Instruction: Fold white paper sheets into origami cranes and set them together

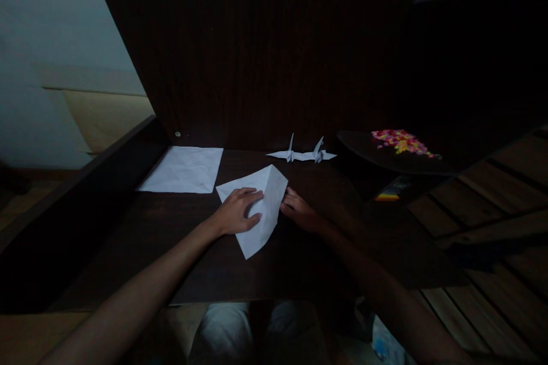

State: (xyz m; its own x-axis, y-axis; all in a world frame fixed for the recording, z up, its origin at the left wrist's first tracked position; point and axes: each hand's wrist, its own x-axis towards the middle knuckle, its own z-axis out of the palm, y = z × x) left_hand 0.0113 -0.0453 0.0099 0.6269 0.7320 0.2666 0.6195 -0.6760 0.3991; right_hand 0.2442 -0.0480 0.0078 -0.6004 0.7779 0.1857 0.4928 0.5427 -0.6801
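Creased paper sits on dark desk, right of flat sheet. Left hand lies splayed on it; right hand is at its right edge, can't tell if pinching.

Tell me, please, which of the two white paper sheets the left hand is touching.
The nearer sheet, bent along a crease, under the left hand; the other sheet, farther left, lies untouched.

Both hands and the slim forearms are bare as far as the view reaches. Below, pale greyish cloth covers the rounded knees, its cut too dim to make out.
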